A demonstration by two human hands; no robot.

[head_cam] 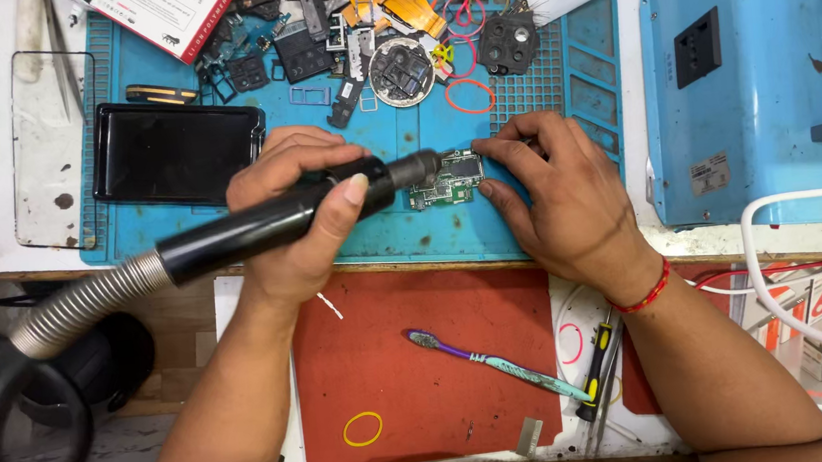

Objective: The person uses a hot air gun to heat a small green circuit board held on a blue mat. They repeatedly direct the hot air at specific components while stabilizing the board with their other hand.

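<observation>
My left hand [304,211] grips a black hot-air wand [269,219] with a ribbed metal hose [77,308] trailing left. Its nozzle points right at a small green circuit board [447,185] lying on the blue work mat [401,227]. My right hand [563,191], with a red thread band on its wrist, pins the board's right edge with thumb and fingertips.
A black phone body [177,151] lies left on the mat beside a clear glass panel [46,146]. Loose phone parts, flex cables and rubber bands [468,97] crowd the mat's far side. A blue machine [748,78] stands right. Nearer me a red pad [424,360] holds a toothbrush [489,362]; a screwdriver [597,369] lies beside it.
</observation>
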